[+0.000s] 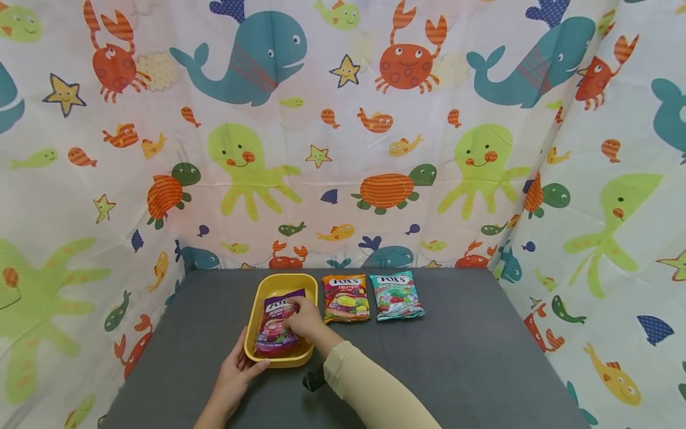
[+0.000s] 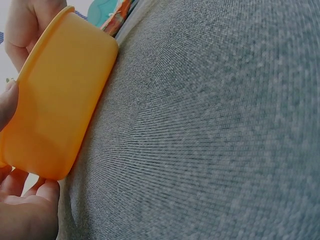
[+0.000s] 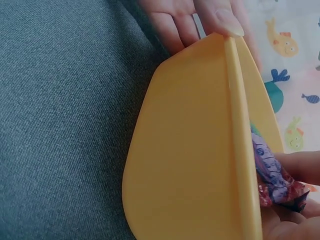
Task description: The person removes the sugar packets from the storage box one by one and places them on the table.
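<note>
A yellow plastic tub (image 1: pixel 286 362) rests on the grey table, with a purple candy bag (image 1: pixel 270 330) marked Berries lying inside, tilted against its walls. My left hand (image 1: pixel 234 374) holds the tub's near left corner, thumb (image 3: pixel 227 22) at the rim and fingers on the outer wall. Reaching over the tub's right side, my right hand (image 1: pixel 306 322) grips the candy bag's right edge. In the right wrist view the crumpled end of the bag (image 3: pixel 270 170) shows between the right thumb and fingers. The left wrist view shows the tub's outer wall (image 2: pixel 65 95) close up.
Right of the tub lie an orange Fox's Fruits bag (image 1: pixel 345 298) and a teal Fox's mint bag (image 1: pixel 398 296), side by side. A small dark object (image 1: pixel 313 380) shows under the right forearm. A curtain with sea animals (image 1: pixel 332 143) encloses the table's back and sides.
</note>
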Demonstrator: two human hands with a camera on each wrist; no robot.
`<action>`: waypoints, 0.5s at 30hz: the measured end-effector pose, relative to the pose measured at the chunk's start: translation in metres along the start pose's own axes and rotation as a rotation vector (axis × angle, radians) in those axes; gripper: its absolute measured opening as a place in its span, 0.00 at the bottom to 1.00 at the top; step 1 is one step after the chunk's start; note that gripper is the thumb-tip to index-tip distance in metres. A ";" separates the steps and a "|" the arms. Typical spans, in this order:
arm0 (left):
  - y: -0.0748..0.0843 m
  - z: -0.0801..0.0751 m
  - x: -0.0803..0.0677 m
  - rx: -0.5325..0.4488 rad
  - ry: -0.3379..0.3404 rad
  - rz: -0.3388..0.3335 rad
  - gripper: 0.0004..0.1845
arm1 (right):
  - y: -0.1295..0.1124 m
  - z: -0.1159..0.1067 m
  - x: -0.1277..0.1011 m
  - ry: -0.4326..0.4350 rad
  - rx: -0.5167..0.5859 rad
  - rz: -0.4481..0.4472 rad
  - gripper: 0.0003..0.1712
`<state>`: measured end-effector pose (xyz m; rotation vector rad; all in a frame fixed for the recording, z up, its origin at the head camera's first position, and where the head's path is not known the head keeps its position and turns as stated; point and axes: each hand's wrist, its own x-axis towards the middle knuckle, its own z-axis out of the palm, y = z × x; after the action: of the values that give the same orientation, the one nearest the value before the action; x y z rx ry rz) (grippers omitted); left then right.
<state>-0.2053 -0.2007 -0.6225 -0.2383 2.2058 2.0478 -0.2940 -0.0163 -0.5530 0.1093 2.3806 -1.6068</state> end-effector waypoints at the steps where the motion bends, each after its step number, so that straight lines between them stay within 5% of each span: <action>1: 0.000 0.000 0.000 -0.001 0.000 0.000 0.56 | 0.000 -0.001 0.000 0.001 0.008 -0.004 0.34; 15: 0.002 0.000 -0.003 0.001 -0.002 0.002 0.58 | -0.001 -0.017 -0.007 -0.016 0.230 0.022 0.32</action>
<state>-0.2030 -0.2003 -0.6199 -0.2340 2.2074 2.0470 -0.2903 -0.0003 -0.5442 0.1657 2.1664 -1.8580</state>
